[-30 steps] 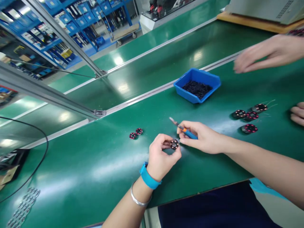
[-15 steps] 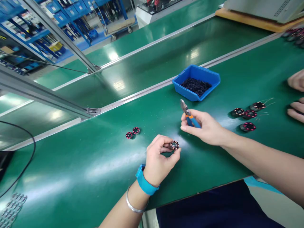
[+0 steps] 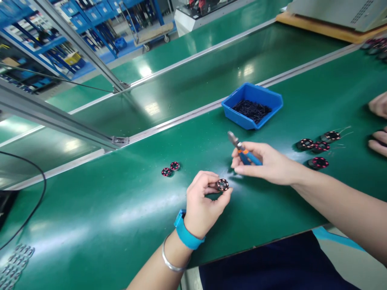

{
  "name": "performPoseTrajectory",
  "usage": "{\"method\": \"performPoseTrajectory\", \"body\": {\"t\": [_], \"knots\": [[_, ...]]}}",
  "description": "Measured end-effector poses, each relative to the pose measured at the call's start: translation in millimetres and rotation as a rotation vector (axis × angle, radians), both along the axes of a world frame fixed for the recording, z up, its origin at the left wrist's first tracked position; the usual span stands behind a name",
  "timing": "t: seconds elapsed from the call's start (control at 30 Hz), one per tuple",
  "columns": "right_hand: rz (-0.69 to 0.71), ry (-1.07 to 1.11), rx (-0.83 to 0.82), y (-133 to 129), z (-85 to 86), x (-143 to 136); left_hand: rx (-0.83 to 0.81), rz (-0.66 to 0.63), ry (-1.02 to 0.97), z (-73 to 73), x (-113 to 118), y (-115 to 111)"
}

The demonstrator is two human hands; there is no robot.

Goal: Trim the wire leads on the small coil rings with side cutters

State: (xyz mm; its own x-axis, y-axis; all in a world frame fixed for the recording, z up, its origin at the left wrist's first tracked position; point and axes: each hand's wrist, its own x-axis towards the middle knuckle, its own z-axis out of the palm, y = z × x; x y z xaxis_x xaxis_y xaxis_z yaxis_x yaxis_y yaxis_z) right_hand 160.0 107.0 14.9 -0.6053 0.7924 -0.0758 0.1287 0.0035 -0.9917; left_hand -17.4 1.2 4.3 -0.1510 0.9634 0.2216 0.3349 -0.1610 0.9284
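Note:
Low in the middle, my left hand (image 3: 205,201) pinches a small round coil part (image 3: 223,185) with a dark ring and pale copper-coloured spots. My right hand (image 3: 256,161) is closed around the blue and orange handles of cutting pliers (image 3: 240,149), whose metal jaws point up and left. The jaws are apart from the coil part. Two similar coil parts with red spots (image 3: 166,172) lie on the green table left of my hands. Beyond the pliers stands a blue bin (image 3: 252,96) holding many small black pieces.
Several coil parts (image 3: 319,162), some with thin wires, lie right of my right hand. Another person's hands (image 3: 378,141) rest at the right edge. A metal rail (image 3: 169,124) crosses behind. Flat metal pieces (image 3: 16,264) lie at the lower left.
My right hand has moved slightly right and down with the pliers, and their jaws now tilt more to the left. My left hand holds the coil part almost as before.

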Motion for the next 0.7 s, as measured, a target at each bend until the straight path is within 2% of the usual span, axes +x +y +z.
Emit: {"method": "performPoseTrajectory", "body": {"t": [0.1,0.2,0.3,0.5,0.7], "knots": [[0.108,-0.023,-0.001,-8.5,2.7,-6.2,-0.013,0.012,-0.076,-0.3,0.6,0.2],[-0.005,0.042,0.041,-8.6,4.1,-9.8,-0.049,0.011,-0.127,0.2,1.5,1.2],[-0.108,0.086,-0.011,-3.2,3.4,-7.3,-0.08,0.038,-0.178,0.2,2.5,2.9],[0.025,0.056,-0.059,-11.9,-0.5,-16.6,-0.04,0.042,-0.183,-2.2,4.4,3.9],[-0.222,0.149,-0.061,-2.9,0.8,-12.2,-0.122,0.058,-0.238,-0.6,6.0,3.2]]}}
